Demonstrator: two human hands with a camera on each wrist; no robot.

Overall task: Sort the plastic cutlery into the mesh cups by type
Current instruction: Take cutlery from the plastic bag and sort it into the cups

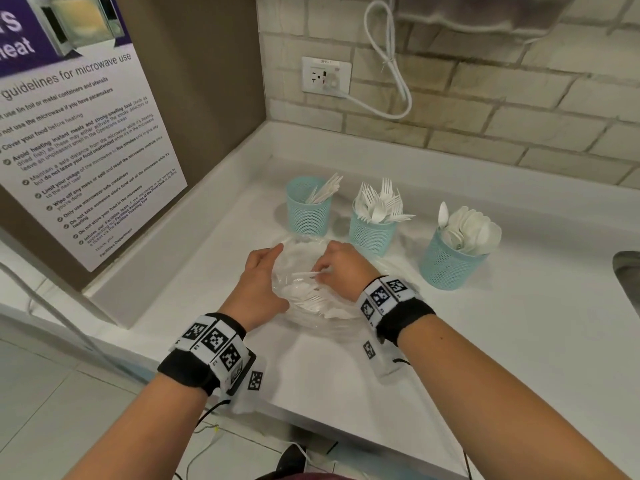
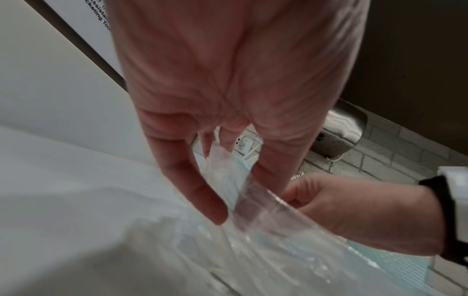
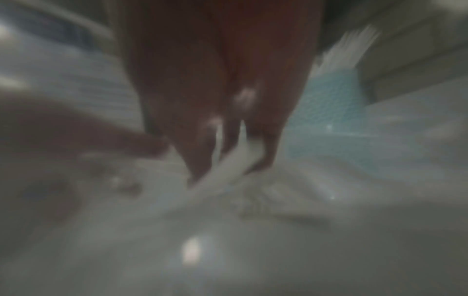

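Three teal mesh cups stand in a row on the white counter: the left cup point(image 1: 307, 213) holds knives, the middle cup point(image 1: 372, 233) forks, the right cup point(image 1: 450, 261) spoons. In front of them lies a clear plastic bag point(image 1: 308, 317) with white cutlery inside. My left hand point(image 1: 268, 271) pinches the bag's edge point(image 2: 228, 174) between thumb and fingers. My right hand point(image 1: 327, 271) reaches into the bag and pinches a thin white utensil point(image 1: 306, 274); its type is not clear. The right wrist view is blurred and shows the fingers point(image 3: 200, 160) on white plastic point(image 3: 228, 168) near a teal cup point(image 3: 329, 112).
A wall with a microwave-use poster point(image 1: 76, 133) closes the counter on the left. The tiled back wall carries a socket point(image 1: 325, 76) with a white cable point(image 1: 391, 67). A metal sink edge point(image 1: 628, 271) shows at the far right. The counter's front edge point(image 1: 346, 434) lies below my wrists.
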